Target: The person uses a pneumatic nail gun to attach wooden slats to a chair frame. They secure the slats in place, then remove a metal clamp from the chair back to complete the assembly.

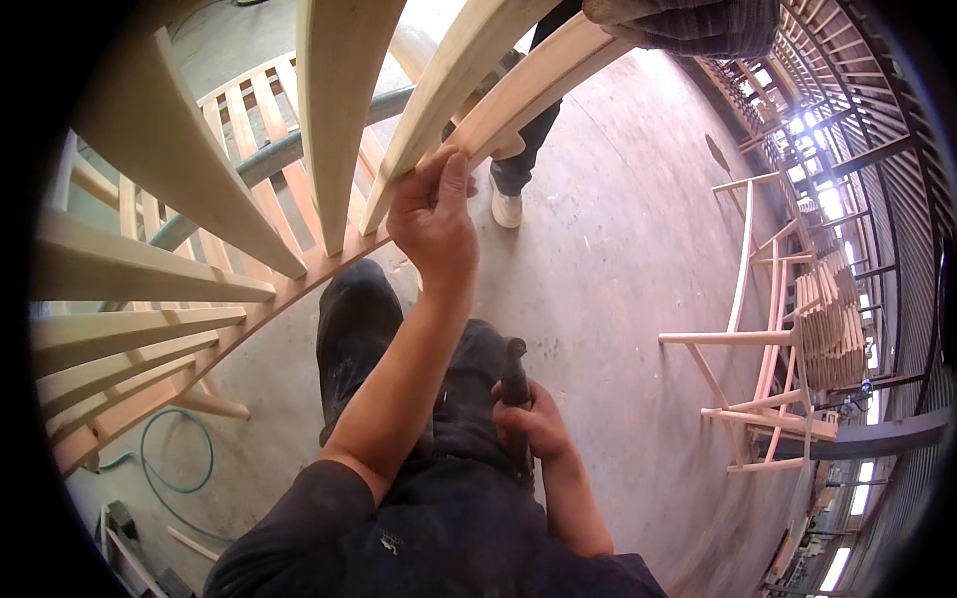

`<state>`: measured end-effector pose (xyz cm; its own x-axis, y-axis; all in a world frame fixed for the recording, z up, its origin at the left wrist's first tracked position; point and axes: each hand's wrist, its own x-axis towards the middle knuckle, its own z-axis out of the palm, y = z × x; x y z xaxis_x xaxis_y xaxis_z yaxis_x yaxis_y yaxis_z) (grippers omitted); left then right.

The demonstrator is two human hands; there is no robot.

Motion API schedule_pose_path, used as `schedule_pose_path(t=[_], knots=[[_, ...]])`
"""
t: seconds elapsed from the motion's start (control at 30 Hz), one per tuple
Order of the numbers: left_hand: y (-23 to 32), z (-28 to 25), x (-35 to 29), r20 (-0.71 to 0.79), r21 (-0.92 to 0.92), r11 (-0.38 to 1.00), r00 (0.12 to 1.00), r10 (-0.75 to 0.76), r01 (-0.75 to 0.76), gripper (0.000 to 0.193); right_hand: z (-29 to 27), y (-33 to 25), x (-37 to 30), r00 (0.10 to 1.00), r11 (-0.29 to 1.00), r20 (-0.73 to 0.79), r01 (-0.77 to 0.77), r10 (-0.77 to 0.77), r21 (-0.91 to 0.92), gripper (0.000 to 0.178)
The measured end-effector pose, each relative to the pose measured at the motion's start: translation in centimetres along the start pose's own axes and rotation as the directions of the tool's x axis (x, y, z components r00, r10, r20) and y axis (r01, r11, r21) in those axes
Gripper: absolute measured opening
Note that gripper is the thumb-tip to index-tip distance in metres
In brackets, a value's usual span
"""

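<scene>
My left hand (pixel 434 214) is closed at the lower end of a curved wooden slat (pixel 543 85), where it meets a long wooden rail (pixel 289 299). Thumb and fingers press together there, partly hiding the joint. Several more pale slats (pixel 344 110) fan up from the rail. Low beside my right thigh, my right hand (pixel 538 424) is wrapped round a dark, rod-shaped tool (pixel 513 374); its lower part is hidden, so I cannot tell its kind. A gloved hand (pixel 698 28) of another person rests on the slat's upper end.
Another person's leg with a white shoe (pixel 507 207) stands beyond the slats. A slatted wooden frame (pixel 264 110) and a grey pipe (pixel 274 157) lie behind them. A green hose (pixel 179 488) coils on the floor at left. Wooden frames (pixel 733 339) and stacked parts (pixel 829 329) stand at right.
</scene>
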<state>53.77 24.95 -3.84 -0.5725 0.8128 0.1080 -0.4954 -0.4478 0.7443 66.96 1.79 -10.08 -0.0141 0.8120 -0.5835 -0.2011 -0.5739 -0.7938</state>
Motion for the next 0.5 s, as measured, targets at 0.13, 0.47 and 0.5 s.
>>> schedule_pose_path(t=[0.13, 0.47, 0.5], knots=[[-1.2, -0.5, 0.0, -0.006, -0.044, 0.998, 0.999, -0.045, 0.044, 0.019, 0.0, 0.2, -0.1, 1.000, 1.000, 0.009, 0.003, -0.003, 0.019, 0.043], [-1.8, -0.6, 0.6, 0.037, -0.268, 0.951, 0.988, -0.149, 0.153, 0.014, 0.2, 0.7, -0.1, 0.999, 0.998, -0.012, -0.038, 0.038, -0.042, 0.045], [-1.8, -0.6, 0.7, 0.043, -0.281, 0.947, 0.988, -0.149, 0.155, 0.013, 0.2, 0.6, -0.1, 0.999, 0.998, -0.007, -0.036, 0.036, -0.041, 0.046]])
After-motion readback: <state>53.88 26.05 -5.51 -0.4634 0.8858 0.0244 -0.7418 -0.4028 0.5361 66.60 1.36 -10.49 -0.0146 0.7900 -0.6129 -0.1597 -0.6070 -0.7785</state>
